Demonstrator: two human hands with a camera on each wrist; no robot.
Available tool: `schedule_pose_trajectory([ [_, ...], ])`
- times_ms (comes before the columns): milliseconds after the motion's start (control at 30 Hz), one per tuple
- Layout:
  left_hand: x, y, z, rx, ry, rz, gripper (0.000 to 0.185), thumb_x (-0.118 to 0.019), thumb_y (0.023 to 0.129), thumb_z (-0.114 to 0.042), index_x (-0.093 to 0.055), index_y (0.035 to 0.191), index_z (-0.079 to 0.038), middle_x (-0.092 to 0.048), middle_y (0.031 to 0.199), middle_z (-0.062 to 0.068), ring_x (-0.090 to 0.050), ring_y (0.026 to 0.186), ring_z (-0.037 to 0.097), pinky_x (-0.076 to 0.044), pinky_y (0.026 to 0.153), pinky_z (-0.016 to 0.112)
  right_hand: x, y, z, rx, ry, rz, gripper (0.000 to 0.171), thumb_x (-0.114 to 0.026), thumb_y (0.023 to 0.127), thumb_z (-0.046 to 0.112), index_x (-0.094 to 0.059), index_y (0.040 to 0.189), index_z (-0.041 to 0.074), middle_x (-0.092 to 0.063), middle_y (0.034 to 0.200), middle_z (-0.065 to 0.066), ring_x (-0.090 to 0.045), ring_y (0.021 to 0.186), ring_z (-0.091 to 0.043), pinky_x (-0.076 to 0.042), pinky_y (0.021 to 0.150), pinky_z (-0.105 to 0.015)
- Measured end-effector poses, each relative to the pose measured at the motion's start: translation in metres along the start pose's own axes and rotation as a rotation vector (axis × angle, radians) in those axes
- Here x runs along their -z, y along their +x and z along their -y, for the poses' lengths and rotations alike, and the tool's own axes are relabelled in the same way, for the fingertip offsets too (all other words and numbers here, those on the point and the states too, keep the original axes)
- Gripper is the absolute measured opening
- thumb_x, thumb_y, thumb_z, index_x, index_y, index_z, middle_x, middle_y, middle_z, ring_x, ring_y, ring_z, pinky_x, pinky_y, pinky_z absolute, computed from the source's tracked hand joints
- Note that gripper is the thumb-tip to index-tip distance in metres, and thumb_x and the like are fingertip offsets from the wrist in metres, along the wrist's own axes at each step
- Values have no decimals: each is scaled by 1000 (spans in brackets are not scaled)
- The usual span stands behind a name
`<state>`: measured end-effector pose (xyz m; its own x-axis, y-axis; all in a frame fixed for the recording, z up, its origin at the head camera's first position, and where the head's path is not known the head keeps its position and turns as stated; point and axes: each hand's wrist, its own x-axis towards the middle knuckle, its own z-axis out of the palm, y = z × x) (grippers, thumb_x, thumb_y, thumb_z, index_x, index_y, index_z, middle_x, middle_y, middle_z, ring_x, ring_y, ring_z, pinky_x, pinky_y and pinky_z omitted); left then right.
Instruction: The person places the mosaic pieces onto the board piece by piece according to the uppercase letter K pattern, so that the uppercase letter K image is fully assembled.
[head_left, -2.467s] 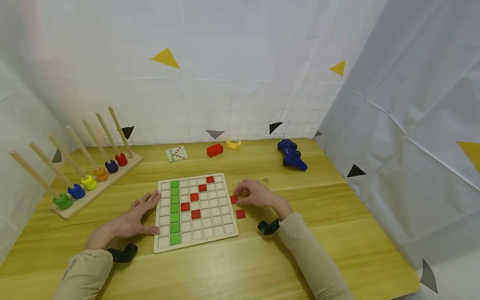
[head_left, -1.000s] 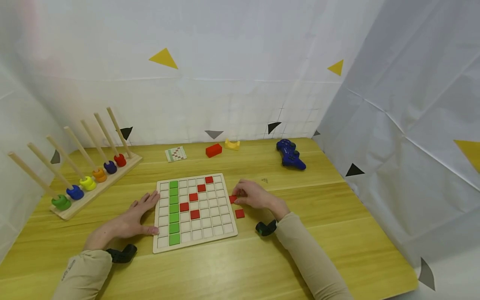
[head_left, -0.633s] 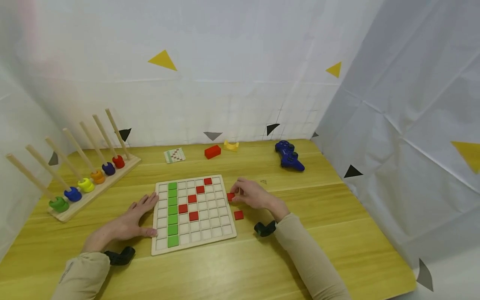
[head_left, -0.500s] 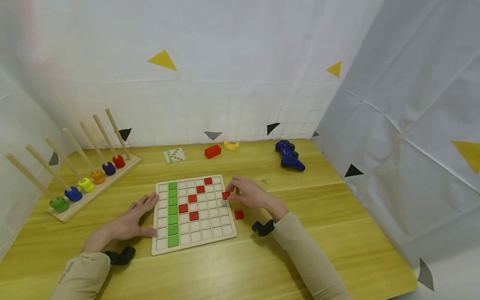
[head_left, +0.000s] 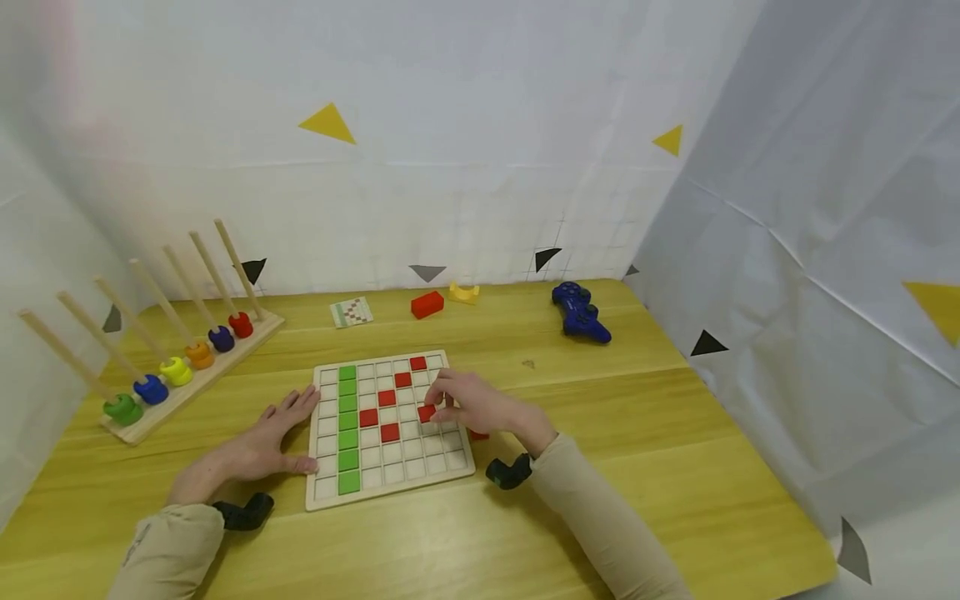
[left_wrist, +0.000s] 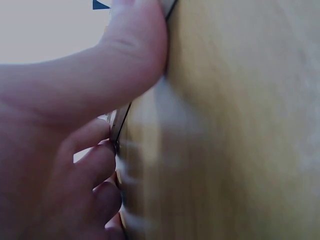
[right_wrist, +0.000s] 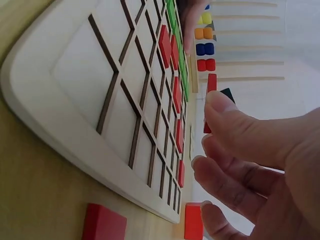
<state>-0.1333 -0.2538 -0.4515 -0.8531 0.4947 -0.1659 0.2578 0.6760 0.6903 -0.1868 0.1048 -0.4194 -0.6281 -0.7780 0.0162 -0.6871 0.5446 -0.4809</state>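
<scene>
Between thumb and fingertips, my right hand (head_left: 483, 404) pinches a red square tile (head_left: 426, 413) over the right-middle cells of a wooden grid board (head_left: 392, 472). In the right wrist view that tile (right_wrist: 212, 82) stands edge-on above the board. My left hand (head_left: 258, 446) rests at the board's left edge, fingers spread and thumb touching the rim. A full column of green tiles (head_left: 348, 417) and several red tiles (head_left: 386, 398) lie in cells. Partly hidden behind my right hand, one loose red tile (head_left: 478, 435) lies on the table, right of the board.
On the left stands a wooden peg rack (head_left: 217, 367) with coloured rings. Along the back lie a small pattern card (head_left: 351, 312), a red block (head_left: 427, 305), a yellow arch piece (head_left: 464, 293) and a blue game controller (head_left: 580, 312).
My right hand has taken the upper loose red tile from beside the board, lifted it and carried it left over the grid. The left hand stays at the board's edge.
</scene>
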Motion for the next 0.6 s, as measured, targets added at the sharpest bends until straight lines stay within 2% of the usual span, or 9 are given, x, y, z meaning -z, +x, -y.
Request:
schedule_pose_trajectory([
  [167, 0, 1, -2, -11, -1, -2, 106, -79, 83, -39, -17, 157, 4, -4, 164, 29, 5, 148, 54, 6, 115, 71, -3, 1, 3, -26, 5, 54, 19, -68, 96, 21, -67, 111, 10, -60, 104, -4, -60, 94, -20, -49, 81, -23],
  [333, 0, 1, -4, -13, 1, -4, 105, -78, 84, -39, -18, 157, 4, -5, 164, 29, 4, 148, 54, 5, 115, 71, -9, 3, 7, -65, -7, 113, 19, -70, 95, 25, -69, 109, 12, -60, 104, 2, -58, 93, -12, -48, 81, -19],
  [600, 0, 2, -1, -9, 2, 0, 107, -78, 84, -41, -16, 158, 4, -2, 165, 28, 7, 149, 53, 7, 115, 70, -21, 6, 11, -52, -16, 152, 18, -72, 93, 29, -66, 104, 17, -60, 103, 8, -57, 89, -3, -45, 82, -17],
])
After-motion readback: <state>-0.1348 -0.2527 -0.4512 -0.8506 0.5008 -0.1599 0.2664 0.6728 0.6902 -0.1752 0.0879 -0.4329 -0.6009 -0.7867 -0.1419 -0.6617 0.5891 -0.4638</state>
